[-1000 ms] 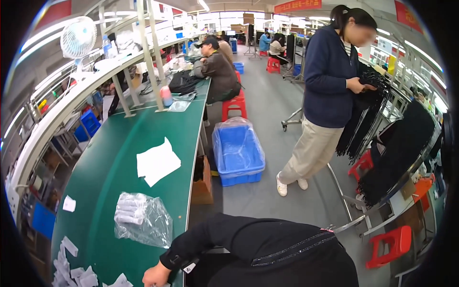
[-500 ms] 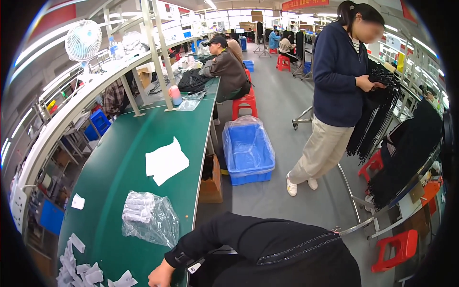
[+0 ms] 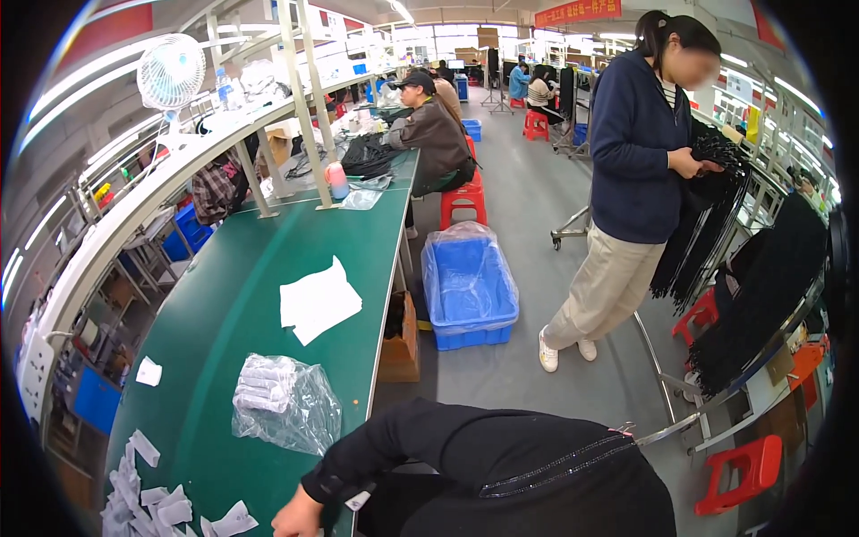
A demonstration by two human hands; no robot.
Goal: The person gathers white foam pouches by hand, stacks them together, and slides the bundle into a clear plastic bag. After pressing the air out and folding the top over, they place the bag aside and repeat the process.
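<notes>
My right hand (image 3: 297, 516) is low on the green table (image 3: 224, 295), near its front edge, at the lower rim of the picture. Its fingers are mostly cut off, so what they do is hidden. A small white tag (image 3: 357, 501) shows beside the black cuff. Just beyond the hand lies a clear plastic bag (image 3: 309, 412) with several white rolled bundles (image 3: 264, 385) inside. To the hand's left, small white folded pieces (image 3: 165, 510) are heaped loosely. My left hand is out of view.
A white sheet (image 3: 320, 302) and a small white piece (image 3: 148, 371) lie farther along the table. Beside it stand a cardboard box (image 3: 400, 349) and a lined blue crate (image 3: 470, 295). A standing person (image 3: 640, 152) handles black cords; another (image 3: 434, 143) sits at the far table. A red stool (image 3: 743, 474) stands right.
The whole view has shifted slightly, so the table and its things sit a little farther right and lower. My right hand is slightly farther left; less of the white tag shows.
</notes>
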